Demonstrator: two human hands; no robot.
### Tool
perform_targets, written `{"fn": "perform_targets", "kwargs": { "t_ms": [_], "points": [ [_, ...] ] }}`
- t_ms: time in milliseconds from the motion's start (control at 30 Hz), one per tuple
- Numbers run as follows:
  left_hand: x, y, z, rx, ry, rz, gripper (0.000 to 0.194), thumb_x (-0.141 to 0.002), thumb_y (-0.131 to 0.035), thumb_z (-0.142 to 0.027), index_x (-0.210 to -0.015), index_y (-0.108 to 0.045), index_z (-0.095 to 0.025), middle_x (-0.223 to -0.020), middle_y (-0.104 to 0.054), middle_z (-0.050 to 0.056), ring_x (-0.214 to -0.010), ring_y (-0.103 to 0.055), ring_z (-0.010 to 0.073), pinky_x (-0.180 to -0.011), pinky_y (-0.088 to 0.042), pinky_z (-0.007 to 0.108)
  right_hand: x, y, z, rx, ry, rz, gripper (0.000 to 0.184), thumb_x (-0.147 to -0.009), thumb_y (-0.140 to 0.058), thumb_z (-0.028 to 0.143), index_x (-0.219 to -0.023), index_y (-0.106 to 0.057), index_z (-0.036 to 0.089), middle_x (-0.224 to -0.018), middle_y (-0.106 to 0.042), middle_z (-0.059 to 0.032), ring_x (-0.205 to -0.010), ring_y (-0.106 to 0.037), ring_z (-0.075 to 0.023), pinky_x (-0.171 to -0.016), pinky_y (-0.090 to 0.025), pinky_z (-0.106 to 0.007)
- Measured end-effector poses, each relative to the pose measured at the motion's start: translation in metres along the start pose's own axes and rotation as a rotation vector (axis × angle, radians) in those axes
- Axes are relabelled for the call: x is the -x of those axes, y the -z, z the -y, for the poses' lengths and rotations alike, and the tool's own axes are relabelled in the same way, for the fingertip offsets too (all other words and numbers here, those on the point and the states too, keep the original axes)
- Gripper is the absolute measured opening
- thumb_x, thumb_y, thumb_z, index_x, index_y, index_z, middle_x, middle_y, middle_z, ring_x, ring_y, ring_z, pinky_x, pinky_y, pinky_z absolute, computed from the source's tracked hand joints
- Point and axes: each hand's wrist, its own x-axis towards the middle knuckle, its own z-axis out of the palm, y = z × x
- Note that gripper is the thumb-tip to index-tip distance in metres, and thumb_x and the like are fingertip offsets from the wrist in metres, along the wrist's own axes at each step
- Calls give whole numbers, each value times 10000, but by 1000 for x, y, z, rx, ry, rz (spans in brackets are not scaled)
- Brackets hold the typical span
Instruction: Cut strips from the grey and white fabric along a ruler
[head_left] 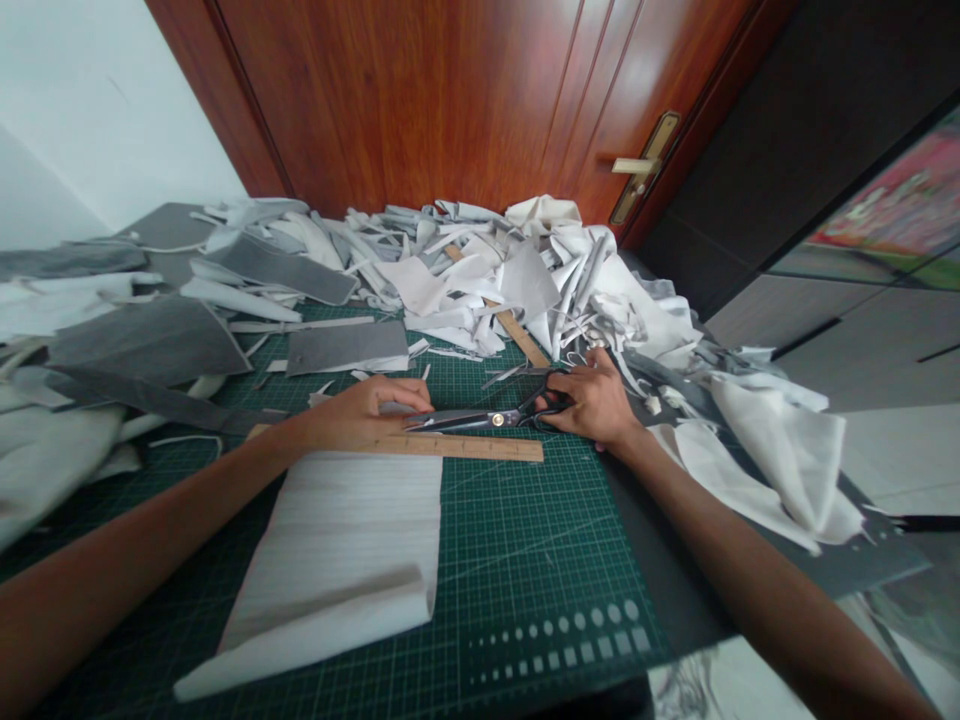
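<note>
- While a ribbed white fabric strip (360, 510) lies at eight o'clock from the pivot of the black-handled scissors (497, 420), its near end curls into a loose roll on a green gridded cutting mat (525, 540); smoothing that roll flat would likely spare the far edge from being pulled askew.
- A marked wooden ruler (487, 447) crosses the strip's far end, just at six o'clock from the blades; held square and firm, it should serve as a straight guide.
- At nine o'clock, the left hand (367, 410) lies over the ruler, fingers bent beside the blade tips; whether it pinches cloth cannot be told. Fingertips are safer set back from those points.
- At three o'clock, the right hand (596, 395) grips the scissors by the handles, blades aimed at nine and apparently nearly together. Long, even strokes low to the mat should leave the cleanest edge.
- Farther off, a grey fabric rectangle (349, 347) lies at ten o'clock, and white fabric scraps (529, 280) heap at twelve, partly covering a second ruler (517, 330); loose offcuts are best kept from the blades.
- Beyond, at twelve, stands a reddish-brown wooden door (420, 100).
</note>
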Motion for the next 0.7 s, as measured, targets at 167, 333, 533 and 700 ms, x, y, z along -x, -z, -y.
{"fn": "perform_targets", "kwargs": {
  "t_ms": [167,333,533,700],
  "points": [
    [0,1,1,1,7,9,377,-1047,-655,-473,-927,-810,-151,-944,-690,53,-859,-621,149,-820,-445,250,0,1,0,-3,0,13,301,-916,-630,411,-659,-612,255,-565,-605,40,-533,-465,-162,-850,-340,-390],
    [0,1,-1,-9,4,17,410,-1053,-644,-498,-927,-810,-145,-931,-685,55,-866,-613,153,-815,-446,246,0,0,-1,-8,16,9,308,-922,-627,413,-657,-607,258,-570,-613,38,-539,-481,-168,-831,-342,-389],
    [1,1,0,-8,5,17,409,-1048,-651,-510,-951,-817,-149,-937,-688,55,-860,-614,153,-810,-450,246,1,-1,-2,0,-4,35,309,-916,-640,425,-654,-605,264,-574,-614,34,-550,-475,-175,-828,-333,-393],
    [0,1,3,-4,5,14,381,-1048,-654,-484,-964,-824,-153,-952,-694,52,-869,-628,144,-822,-453,238,1,-1,-2,6,9,25,313,-932,-621,412,-659,-602,260,-575,-601,35,-556,-465,-168,-831,-332,-385]
  ]
}}
